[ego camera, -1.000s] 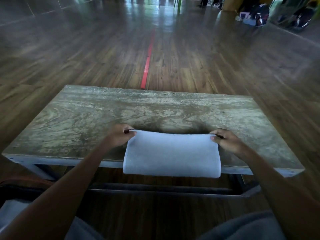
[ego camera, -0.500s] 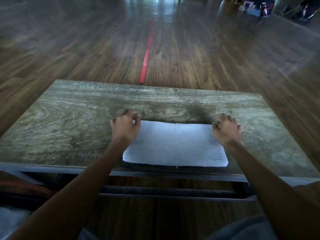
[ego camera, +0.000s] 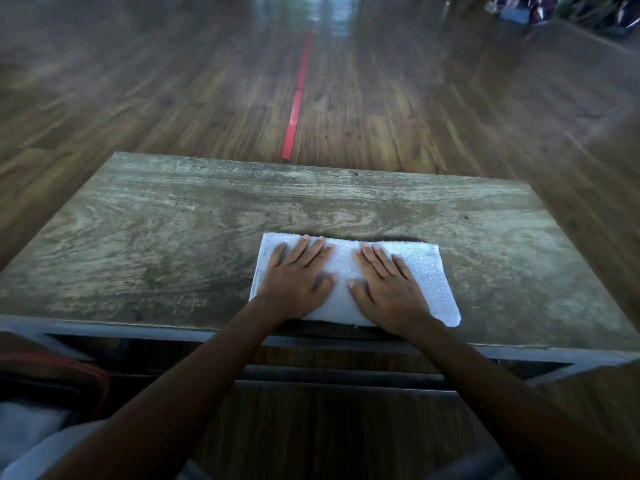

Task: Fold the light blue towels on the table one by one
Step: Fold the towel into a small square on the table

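At the nearest edge of the view, in the lower left corner, some pale cloth [ego camera: 24,431] is showing, too blurred to identify. Just above it an orange-red cord [ego camera: 104,389] is curving over something dark. 2 bare forearms are reaching forward from the bottom corners, crossing over the grey metal frame [ego camera: 329,374] that is running under the tabletop.

The left hand [ego camera: 298,275] is lying flat, palm down, on the left half of the light blue towel [ego camera: 427,271], its fingers straight and spread a little, gripping nothing. The right hand [ego camera: 388,289] is lying flat in the same way just beside it on the middle of the towel, fingers straight and pointing away from the person, also gripping nothing. The 2 thumbs are pointing toward each other, close but not touching.

The towel is lying folded into 1 rectangle on the wooden table [ego camera: 173,237], at the near edge and a little right of the table's middle. Its long sides are running left to right, its near edge is sitting right at the table's front edge, and its right end is sticking out bare past the right hand. The tabletop is looking worn and grey-brown with swirling grain.

Beyond the table a dark wooden plank floor [ego camera: 138,98] is stretching away, with 1 red line [ego camera: 298,98] running straight back from behind the table's far edge. In the far right corner some colourful objects [ego camera: 519,8] are sitting on the floor, too blurred to make out.
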`<act>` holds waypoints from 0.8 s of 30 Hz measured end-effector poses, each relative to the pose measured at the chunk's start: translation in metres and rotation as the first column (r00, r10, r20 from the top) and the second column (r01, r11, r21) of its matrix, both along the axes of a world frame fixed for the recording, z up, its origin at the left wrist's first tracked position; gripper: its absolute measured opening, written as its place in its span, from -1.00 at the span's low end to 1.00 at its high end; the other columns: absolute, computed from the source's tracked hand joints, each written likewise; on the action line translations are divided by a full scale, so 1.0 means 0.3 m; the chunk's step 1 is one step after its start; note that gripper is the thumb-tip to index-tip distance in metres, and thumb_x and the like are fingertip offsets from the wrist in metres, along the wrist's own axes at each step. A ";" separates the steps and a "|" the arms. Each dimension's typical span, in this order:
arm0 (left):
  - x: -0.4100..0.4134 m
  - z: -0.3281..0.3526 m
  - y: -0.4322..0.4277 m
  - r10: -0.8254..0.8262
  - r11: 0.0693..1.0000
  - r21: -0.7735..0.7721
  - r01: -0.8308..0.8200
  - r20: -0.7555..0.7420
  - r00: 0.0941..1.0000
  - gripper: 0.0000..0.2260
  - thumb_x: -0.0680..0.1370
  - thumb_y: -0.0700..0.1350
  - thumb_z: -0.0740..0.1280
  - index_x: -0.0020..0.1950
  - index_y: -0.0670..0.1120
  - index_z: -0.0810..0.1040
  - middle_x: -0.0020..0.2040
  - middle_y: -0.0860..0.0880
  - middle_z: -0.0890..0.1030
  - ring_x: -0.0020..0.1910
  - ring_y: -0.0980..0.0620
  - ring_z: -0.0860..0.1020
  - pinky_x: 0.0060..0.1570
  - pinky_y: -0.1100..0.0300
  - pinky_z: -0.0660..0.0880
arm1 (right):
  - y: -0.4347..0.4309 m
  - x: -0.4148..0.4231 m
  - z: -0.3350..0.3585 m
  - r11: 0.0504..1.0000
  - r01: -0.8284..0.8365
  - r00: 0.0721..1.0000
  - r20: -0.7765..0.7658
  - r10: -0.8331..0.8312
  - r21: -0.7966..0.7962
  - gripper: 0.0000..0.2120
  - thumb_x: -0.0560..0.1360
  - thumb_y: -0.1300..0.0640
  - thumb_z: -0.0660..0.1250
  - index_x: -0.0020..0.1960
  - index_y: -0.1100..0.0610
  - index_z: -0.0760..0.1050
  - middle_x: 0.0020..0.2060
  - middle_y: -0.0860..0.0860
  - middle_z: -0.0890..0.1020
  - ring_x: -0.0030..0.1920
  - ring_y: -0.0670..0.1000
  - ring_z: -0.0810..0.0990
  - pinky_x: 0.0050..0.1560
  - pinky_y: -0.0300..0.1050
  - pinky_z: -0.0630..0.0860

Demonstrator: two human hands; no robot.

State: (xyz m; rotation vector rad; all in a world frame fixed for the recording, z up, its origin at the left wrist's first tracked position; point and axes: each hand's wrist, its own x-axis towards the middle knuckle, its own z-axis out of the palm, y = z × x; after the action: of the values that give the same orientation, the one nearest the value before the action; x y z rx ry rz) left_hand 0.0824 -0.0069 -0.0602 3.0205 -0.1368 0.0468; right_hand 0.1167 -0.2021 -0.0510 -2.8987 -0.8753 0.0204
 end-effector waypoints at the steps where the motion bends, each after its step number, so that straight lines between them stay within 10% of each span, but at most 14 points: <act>1: 0.000 0.000 0.003 0.012 1.000 0.005 -0.012 0.000 1.000 -0.28 0.42 0.32 -0.30 0.55 0.11 -0.02 0.57 0.07 0.01 0.54 0.06 -0.05 0.48 -0.06 -0.13 | -0.008 0.010 0.000 1.000 0.021 1.000 -0.009 -0.021 -0.003 -0.23 0.44 -0.31 -0.29 0.55 0.06 -0.05 0.55 -0.03 -0.01 0.54 -0.06 -0.11 0.51 -0.02 -0.19; 18: -0.049 0.017 0.206 0.296 0.952 -0.074 -0.297 -0.031 0.955 -0.22 0.46 0.40 -0.18 0.56 -0.04 0.00 0.57 0.01 0.01 0.54 0.01 -0.07 0.46 -0.19 -0.16 | -0.349 0.109 0.034 0.977 0.212 0.964 -0.154 -0.215 -0.032 -0.15 0.40 -0.46 -0.30 0.55 -0.01 -0.13 0.54 -0.09 -0.09 0.52 -0.11 -0.16 0.49 -0.08 -0.21; 24: -0.018 0.118 0.015 0.297 0.926 -0.248 -0.283 0.020 0.955 -0.40 0.59 0.21 0.01 0.51 -0.11 0.15 0.54 -0.09 0.14 0.53 -0.02 0.02 0.45 -0.14 -0.18 | -0.499 0.168 0.071 0.902 0.426 0.901 -0.124 -0.417 0.067 -0.49 0.61 -0.14 -0.01 0.47 0.07 0.24 0.43 0.10 0.34 0.44 0.11 0.26 0.41 0.07 0.13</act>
State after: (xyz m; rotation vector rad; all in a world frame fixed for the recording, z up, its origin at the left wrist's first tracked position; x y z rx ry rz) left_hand 0.0772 -0.0025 -0.0248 2.7675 0.2931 0.1643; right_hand 0.1670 -0.3519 -0.0298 -2.8992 -0.2092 0.0925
